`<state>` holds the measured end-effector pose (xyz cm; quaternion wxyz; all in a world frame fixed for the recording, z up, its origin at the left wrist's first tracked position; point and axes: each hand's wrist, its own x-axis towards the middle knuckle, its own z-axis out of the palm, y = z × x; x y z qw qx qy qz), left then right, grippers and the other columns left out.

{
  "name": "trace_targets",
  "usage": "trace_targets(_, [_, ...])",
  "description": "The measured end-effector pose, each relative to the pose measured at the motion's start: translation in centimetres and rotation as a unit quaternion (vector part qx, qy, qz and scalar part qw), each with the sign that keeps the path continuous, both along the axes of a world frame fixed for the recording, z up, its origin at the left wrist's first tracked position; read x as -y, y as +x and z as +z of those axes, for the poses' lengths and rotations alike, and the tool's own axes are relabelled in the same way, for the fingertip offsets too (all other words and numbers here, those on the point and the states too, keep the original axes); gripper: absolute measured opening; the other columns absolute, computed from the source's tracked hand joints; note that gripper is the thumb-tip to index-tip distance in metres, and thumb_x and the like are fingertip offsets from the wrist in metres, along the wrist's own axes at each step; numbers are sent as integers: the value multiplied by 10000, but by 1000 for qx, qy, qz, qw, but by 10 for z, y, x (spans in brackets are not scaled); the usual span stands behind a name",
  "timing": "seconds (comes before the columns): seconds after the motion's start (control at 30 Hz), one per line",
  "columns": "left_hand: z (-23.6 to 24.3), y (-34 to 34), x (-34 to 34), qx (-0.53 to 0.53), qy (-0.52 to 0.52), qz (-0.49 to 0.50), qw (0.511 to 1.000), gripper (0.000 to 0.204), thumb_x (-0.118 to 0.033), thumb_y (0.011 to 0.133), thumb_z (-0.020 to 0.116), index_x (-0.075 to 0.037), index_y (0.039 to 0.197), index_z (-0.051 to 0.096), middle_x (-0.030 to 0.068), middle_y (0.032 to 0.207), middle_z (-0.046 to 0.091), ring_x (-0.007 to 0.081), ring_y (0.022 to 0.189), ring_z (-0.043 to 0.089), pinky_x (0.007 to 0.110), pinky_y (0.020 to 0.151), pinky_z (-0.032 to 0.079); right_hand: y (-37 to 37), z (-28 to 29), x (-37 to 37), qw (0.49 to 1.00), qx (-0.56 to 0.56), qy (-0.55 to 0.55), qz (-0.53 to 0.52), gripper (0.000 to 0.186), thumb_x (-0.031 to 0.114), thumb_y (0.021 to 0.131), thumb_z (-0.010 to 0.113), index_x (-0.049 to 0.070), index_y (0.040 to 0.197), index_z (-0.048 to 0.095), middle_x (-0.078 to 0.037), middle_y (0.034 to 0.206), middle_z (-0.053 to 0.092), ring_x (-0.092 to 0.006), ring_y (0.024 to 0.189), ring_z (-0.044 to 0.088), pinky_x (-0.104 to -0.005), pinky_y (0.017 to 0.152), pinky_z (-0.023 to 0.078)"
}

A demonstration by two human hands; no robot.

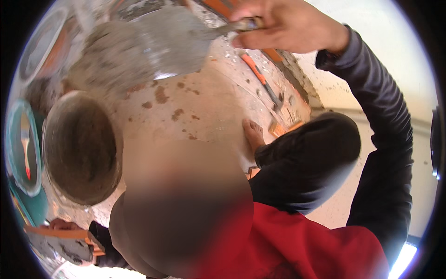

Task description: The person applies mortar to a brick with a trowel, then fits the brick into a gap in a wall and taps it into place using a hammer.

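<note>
Head view, nearest first: the left hand (65, 225) is curled round an orange brick (65, 244) with grey mud on its side, off by the floor's near left corner. The brick looks hard and a bit heavy, and its corners could chip, so its clean orange sides seem best to hold. Along the left edge of the floor (213, 102) stand a round bucket (104, 125), muddy inside, and a blue-green tub (16, 162) with a paintbrush (26, 144) in it. Farther off, a hammer (265, 83) lies near the floor's right edge. Farthest away, the right hand (290, 25) grips a trowel (181, 39) by its handle, above the floor's far edge. Wet grey mud (109, 60) shows at the blade's left end; blur hides how much rests on it. The mud should be soft, sticky and heavy, so the blade may dip and feel slippery. The stiff handle is the place to hold tight.
</note>
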<state>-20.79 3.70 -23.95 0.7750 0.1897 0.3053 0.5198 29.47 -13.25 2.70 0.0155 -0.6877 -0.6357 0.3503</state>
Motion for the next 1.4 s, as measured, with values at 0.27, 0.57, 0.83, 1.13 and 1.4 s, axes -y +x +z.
trace_targets(0.27, [29, 56, 10, -53, 25, -21, 998, 464, -395, 1009, 396, -49, 1292, 521, 118, 1213, 613, 266, 1063, 612, 396, 923, 483, 53, -46, 268, 939, 194, 7, -282, 190, 172, 822, 682, -16, 822, 663, -106, 581, 516, -185, 496, 458, -342, 492, 385])
trace_targets(0.57, [71, 97, 26, -151, 72, 13, 986, 483, -417, 998, 402, -50, 1290, 520, 127, 1208, 612, 277, 1059, 613, 409, 912, 490, 115, -85, 412, 865, -161, -149, -451, 156, 146, 780, 704, 3, 772, 643, -7, 544, 499, -75, 479, 446, -269, 437, 345])
trace_targets(0.83, [95, 115, 51, -191, 79, 33, 978, 499, -436, 989, 408, -51, 1288, 519, 136, 1203, 611, 287, 1055, 614, 421, 902, 496, 232, -160, 490, 809, -12, -133, -573, 185, 181, 809, 630, 36, 704, 588, 8, 518, 461, -91, 413, 434, -275, 371, 355])
trace_targets(1.13, [91, 61, 51, -163, 63, 63, 983, 519, -457, 979, 414, -53, 1286, 518, 146, 1198, 611, 298, 1051, 615, 435, 890, 503, 148, -117, 383, 905, -36, -49, -421, 174, 101, 826, 658, -25, 930, 600, -41, 715, 527, -132, 648, 489, -303, 592, 425])
trace_targets(1.4, [65, 33, 38, -4, 61, 49, 997, 536, -477, 970, 419, -54, 1285, 517, 154, 1193, 610, 308, 1047, 616, 447, 880, 509, 50, -40, 116, 967, 200, 151, -40, 268, 172, 855, 688, 5, 1048, 607, -166, 880, 623, -301, 815, 584, -372, 775, 444])
